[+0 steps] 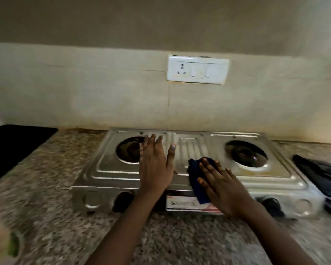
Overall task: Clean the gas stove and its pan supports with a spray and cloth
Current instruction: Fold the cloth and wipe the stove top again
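A steel two-burner gas stove [195, 146] stands on the granite counter with its pan supports off, so both burner wells are bare. My left hand [155, 163] lies flat and open on the stove top beside the left burner well [130, 150]. My right hand [220, 184] presses a dark blue cloth [197, 180] onto the middle front of the stove, fingers spread over it. The cloth hangs down over the front panel near the brand label [182, 203]. The right burner well [246, 153] is uncovered. No spray bottle is in view.
Speckled granite counter [52, 188] runs around the stove. A black flat object [15, 148] lies at the back left. Dark items [321, 175] lie against the stove's right side. A white socket plate [198, 69] sits on the wall behind. Black knobs [271, 205] are on the front panel.
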